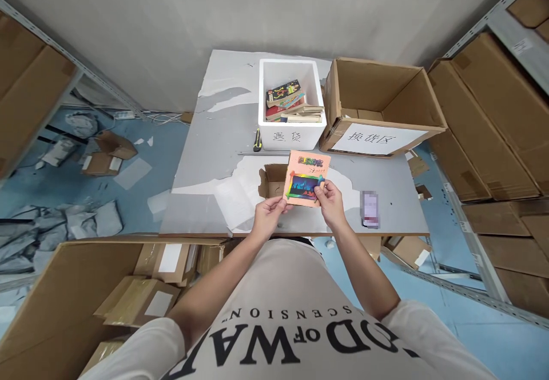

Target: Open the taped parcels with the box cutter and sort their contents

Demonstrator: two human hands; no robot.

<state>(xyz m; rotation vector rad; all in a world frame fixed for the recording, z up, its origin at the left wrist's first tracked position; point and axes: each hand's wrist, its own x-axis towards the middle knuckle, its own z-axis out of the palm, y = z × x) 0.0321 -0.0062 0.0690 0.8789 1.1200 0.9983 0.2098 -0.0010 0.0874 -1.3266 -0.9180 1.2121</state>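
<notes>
Left hand (269, 215) pinches the lower-left corner of a pink booklet (307, 168), right hand (332, 202) grips its right edge, thumb on cover, booklet held up, apparently clear of the table (195, 163), partly hiding a small open carton (265, 183), near the white foam box (289, 138).

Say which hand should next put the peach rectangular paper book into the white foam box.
Probably the right hand: its grip is higher on the book and nearer the box; the left hand holds the bottom-left corner.
</notes>
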